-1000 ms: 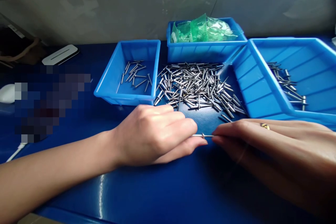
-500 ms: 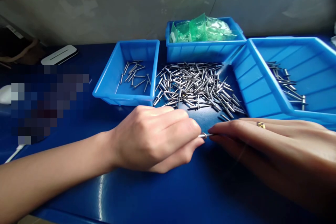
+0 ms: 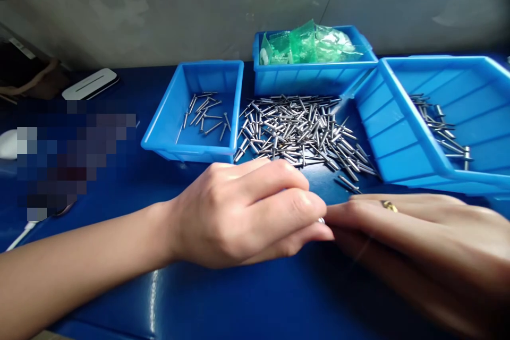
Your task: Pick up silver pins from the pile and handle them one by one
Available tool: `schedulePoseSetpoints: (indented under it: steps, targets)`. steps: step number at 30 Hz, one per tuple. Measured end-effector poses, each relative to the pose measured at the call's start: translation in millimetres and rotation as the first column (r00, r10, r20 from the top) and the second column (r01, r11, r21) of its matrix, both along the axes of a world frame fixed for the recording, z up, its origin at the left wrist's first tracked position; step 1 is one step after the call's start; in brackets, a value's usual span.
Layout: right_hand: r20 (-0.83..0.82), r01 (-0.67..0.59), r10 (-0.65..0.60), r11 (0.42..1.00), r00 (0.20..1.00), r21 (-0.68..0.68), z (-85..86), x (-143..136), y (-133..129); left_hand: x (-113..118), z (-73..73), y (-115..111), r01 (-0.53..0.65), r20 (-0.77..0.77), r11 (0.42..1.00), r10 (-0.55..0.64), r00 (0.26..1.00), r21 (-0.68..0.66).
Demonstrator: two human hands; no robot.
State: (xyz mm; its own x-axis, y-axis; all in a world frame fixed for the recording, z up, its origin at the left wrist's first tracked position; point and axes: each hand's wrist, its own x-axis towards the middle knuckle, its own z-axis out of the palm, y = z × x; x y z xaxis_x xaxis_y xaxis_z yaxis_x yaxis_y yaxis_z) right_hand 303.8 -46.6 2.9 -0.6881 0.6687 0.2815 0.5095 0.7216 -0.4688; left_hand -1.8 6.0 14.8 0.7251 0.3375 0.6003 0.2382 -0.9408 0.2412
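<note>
My left hand (image 3: 243,215) is closed above the blue table, its thumb and fingers pinching a blind rivet (image 3: 321,220). Only a small shiny bit of the rivet shows; the rest is hidden in the fingers. From the right, my right hand (image 3: 414,228), with a gold ring, meets the left fingertips, its own fingers pressed together on the rivet's other end. Just beyond both hands lies a loose pile of blind rivets (image 3: 295,127) on the table.
A blue bin (image 3: 159,141) at left holds several screws. Another bin (image 3: 303,77) behind the pile contains green plastic bags (image 3: 305,45). The large bin (image 3: 398,133) at right has several rivets inside. A white device (image 3: 91,84) and a cable (image 3: 22,236) lie far left.
My left hand has shifted slightly right and closed over the rivet, which showed more before. The fingertips of both hands now touch. The view has moved a little.
</note>
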Motion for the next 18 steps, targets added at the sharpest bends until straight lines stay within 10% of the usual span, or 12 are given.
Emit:
schedulePoseSetpoints:
  steps: [10, 18]
  targets:
    - [-0.058, 0.013, -0.010, 0.999, 0.998, 0.051, -1.3, -2, 3, 6, -16.6, 4, 0.135, 0.089, 0.991, -0.132, 0.987, -0.022]
    - [-0.068, 0.054, -0.054, 0.999, 0.996, 0.003, 0.7, -5, 0, -2, 1.3, 5, 0.153, -0.058, 0.982, -0.160, 0.985, -0.112]
